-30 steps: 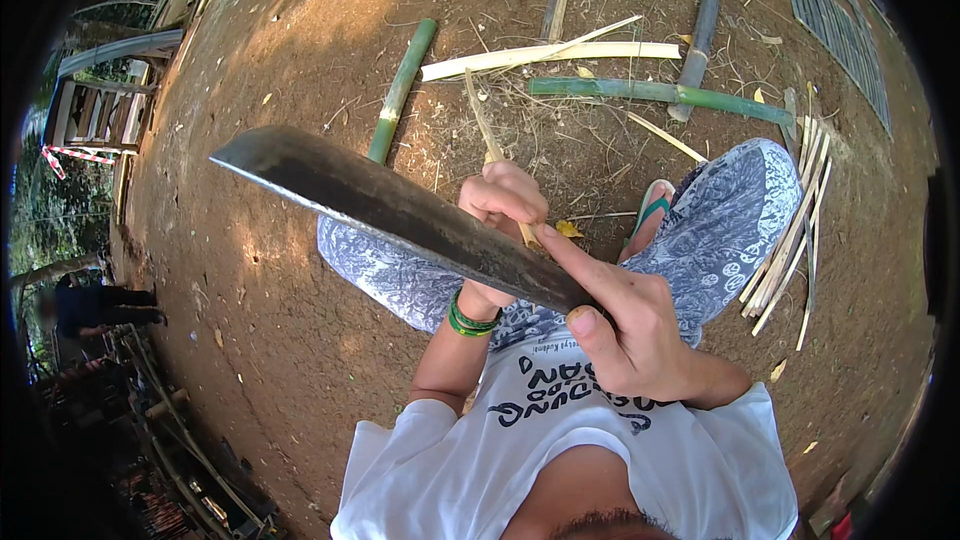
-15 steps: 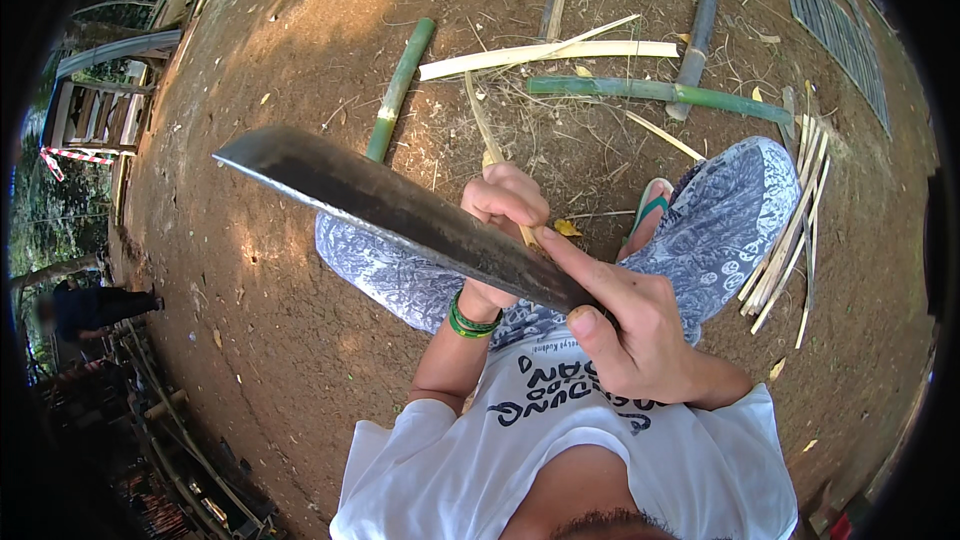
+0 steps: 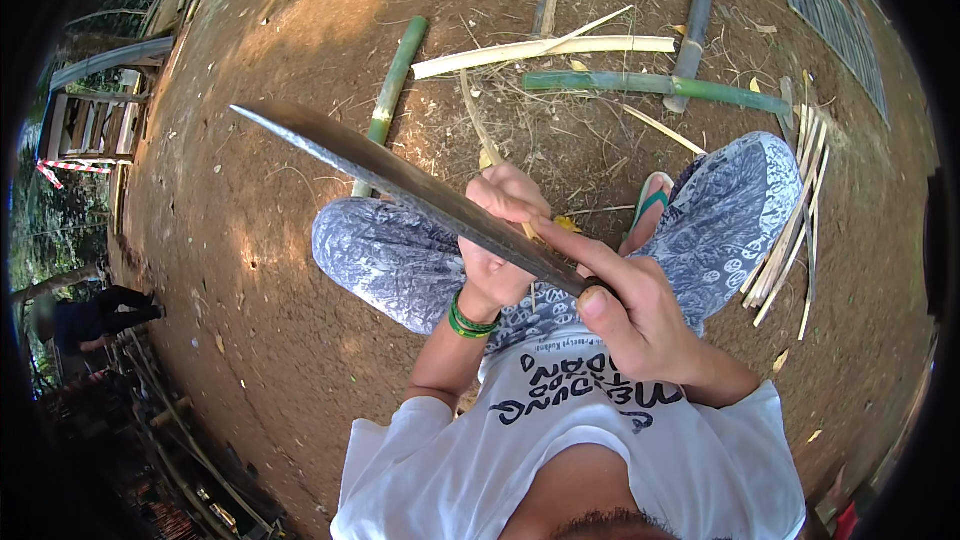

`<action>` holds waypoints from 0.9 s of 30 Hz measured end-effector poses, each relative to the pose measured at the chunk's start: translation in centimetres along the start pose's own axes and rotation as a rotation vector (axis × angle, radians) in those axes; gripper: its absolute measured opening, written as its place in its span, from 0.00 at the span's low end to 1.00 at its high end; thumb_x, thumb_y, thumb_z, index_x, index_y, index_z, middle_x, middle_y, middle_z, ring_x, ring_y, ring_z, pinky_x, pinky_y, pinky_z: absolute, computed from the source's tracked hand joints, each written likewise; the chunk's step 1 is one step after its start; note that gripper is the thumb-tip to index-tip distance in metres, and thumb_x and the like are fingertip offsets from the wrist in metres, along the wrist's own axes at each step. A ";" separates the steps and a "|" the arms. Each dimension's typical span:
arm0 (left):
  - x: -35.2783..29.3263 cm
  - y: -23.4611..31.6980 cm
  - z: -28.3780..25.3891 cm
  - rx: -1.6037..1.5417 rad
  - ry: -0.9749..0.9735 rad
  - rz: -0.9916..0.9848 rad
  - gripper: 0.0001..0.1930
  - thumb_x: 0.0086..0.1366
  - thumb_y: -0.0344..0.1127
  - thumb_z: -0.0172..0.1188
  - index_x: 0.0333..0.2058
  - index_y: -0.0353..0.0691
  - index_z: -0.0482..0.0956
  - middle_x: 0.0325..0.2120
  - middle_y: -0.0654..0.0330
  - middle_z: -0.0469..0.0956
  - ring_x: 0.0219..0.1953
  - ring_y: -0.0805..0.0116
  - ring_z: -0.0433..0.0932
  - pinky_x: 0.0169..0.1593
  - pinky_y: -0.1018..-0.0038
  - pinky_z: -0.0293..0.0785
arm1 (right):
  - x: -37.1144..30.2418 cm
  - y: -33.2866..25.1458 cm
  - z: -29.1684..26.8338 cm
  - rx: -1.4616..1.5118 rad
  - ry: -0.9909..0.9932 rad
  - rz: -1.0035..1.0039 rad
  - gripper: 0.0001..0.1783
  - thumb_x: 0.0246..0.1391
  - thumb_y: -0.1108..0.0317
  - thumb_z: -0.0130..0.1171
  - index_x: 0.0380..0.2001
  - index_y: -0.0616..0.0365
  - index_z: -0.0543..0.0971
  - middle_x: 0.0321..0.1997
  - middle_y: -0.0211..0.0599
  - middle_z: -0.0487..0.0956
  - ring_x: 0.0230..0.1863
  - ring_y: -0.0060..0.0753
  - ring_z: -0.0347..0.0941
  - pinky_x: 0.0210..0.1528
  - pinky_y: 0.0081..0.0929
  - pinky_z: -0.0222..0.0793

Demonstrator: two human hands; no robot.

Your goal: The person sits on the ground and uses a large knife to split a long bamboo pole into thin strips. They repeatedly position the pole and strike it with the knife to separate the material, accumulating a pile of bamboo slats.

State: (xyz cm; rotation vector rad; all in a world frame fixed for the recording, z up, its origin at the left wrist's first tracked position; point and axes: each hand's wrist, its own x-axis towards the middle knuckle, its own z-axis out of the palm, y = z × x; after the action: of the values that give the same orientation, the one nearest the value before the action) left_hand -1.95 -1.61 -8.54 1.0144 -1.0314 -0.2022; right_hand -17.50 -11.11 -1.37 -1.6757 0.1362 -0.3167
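My right hand [image 3: 645, 325] is closed around the grip end of a machete [image 3: 400, 180], thumb along its near side and forefinger stretched toward my left hand. The long dark blade reaches up and left across my lap, its pale edge turned toward me. Behind the blade, my left hand [image 3: 505, 195], with green bands at the wrist, is closed on a thin bamboo strip [image 3: 483, 135]. The strip runs out from the fist toward the far ground; a short bit shows between the two hands. The blade hides part of my left hand and the strip's near end.
Green bamboo poles [image 3: 400, 80] and pale split pieces [image 3: 550, 52] lie on the dirt ahead of me. To my right is a bundle of bamboo strips [image 3: 795, 230]. A slatted bamboo panel [image 3: 835, 25] lies far right. At far left stands a person [image 3: 95, 318].
The machete has rolled, so its flat side looks narrower, and its tip has risen slightly. My right hand has tilted with it; my left hand still grips the strip.
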 end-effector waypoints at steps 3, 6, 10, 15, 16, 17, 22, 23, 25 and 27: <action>0.2 0.0 0.2 -0.016 -0.011 -0.027 0.17 0.62 0.40 0.66 0.36 0.42 0.64 0.23 0.59 0.71 0.29 0.70 0.65 0.36 0.71 0.63 | 0.2 0.5 -0.1 0.059 0.006 0.019 0.30 0.68 0.53 0.48 0.64 0.63 0.69 0.16 0.39 0.72 0.17 0.34 0.73 0.24 0.30 0.64; 0.4 -0.2 0.4 -0.052 0.003 -0.065 0.19 0.59 0.39 0.69 0.38 0.42 0.65 0.23 0.59 0.71 0.30 0.69 0.66 0.36 0.72 0.63 | 0.3 0.7 0.0 0.127 0.027 0.054 0.29 0.69 0.53 0.47 0.64 0.63 0.69 0.14 0.33 0.68 0.16 0.26 0.68 0.23 0.27 0.61; 0.6 -0.8 0.4 -0.139 -0.024 -0.063 0.21 0.62 0.40 0.69 0.41 0.41 0.64 0.30 0.59 0.72 0.33 0.71 0.67 0.38 0.76 0.66 | 0.5 1.0 -0.3 0.097 0.034 0.069 0.29 0.70 0.53 0.46 0.63 0.63 0.69 0.14 0.30 0.67 0.16 0.21 0.66 0.23 0.25 0.59; 1.1 -0.6 0.7 -0.118 0.022 -0.153 0.19 0.61 0.42 0.67 0.40 0.42 0.66 0.25 0.59 0.71 0.31 0.69 0.66 0.36 0.73 0.64 | 1.1 0.6 -0.8 0.177 0.049 0.158 0.27 0.70 0.54 0.45 0.61 0.63 0.71 0.14 0.29 0.66 0.17 0.20 0.66 0.23 0.24 0.59; 1.1 -0.6 0.7 -0.144 0.033 -0.181 0.18 0.61 0.41 0.67 0.40 0.42 0.66 0.25 0.59 0.71 0.31 0.69 0.66 0.36 0.73 0.64 | 1.2 0.4 -1.3 0.252 0.028 0.224 0.26 0.70 0.55 0.45 0.61 0.63 0.71 0.14 0.29 0.66 0.17 0.20 0.66 0.23 0.24 0.59; 1.3 -0.9 0.6 -0.104 0.003 -0.145 0.18 0.62 0.41 0.67 0.40 0.42 0.65 0.25 0.59 0.71 0.31 0.69 0.66 0.36 0.73 0.64 | 1.3 0.3 -1.6 0.327 0.005 0.289 0.26 0.70 0.55 0.45 0.60 0.63 0.72 0.14 0.29 0.66 0.17 0.19 0.66 0.23 0.24 0.59; 1.5 -1.4 1.1 -0.105 -0.002 -0.158 0.22 0.63 0.47 0.68 0.40 0.41 0.65 0.29 0.59 0.71 0.33 0.71 0.66 0.38 0.76 0.65 | 1.3 0.4 -1.2 0.091 0.085 0.095 0.27 0.70 0.54 0.44 0.61 0.64 0.70 0.14 0.26 0.66 0.17 0.17 0.63 0.22 0.22 0.57; 1.4 -1.4 1.3 -0.140 0.020 -0.190 0.23 0.63 0.48 0.68 0.40 0.41 0.65 0.30 0.59 0.71 0.34 0.71 0.66 0.38 0.76 0.65 | 1.3 0.2 -1.5 0.100 0.069 0.118 0.27 0.70 0.54 0.44 0.61 0.64 0.70 0.14 0.26 0.66 0.17 0.16 0.63 0.22 0.22 0.57; 1.6 -1.4 1.3 -0.137 0.022 -0.194 0.23 0.63 0.48 0.68 0.40 0.41 0.65 0.31 0.59 0.70 0.34 0.72 0.66 0.38 0.76 0.66 | 1.6 -0.1 -2.0 0.118 0.037 0.161 0.27 0.70 0.54 0.44 0.61 0.64 0.70 0.15 0.26 0.66 0.17 0.16 0.63 0.22 0.22 0.58; 1.7 -1.5 1.3 -0.119 0.039 -0.191 0.23 0.63 0.48 0.68 0.41 0.41 0.64 0.31 0.59 0.70 0.34 0.73 0.66 0.38 0.76 0.66 | 2.0 0.9 -1.5 -0.046 0.089 0.026 0.27 0.71 0.53 0.43 0.61 0.64 0.70 0.15 0.24 0.65 0.17 0.15 0.61 0.22 0.21 0.56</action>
State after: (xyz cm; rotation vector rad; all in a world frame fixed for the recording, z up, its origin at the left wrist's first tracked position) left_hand -1.60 -4.22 -8.54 1.0042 -0.8766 -0.3939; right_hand -15.95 -13.22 -1.90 -1.7046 0.2326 -0.3713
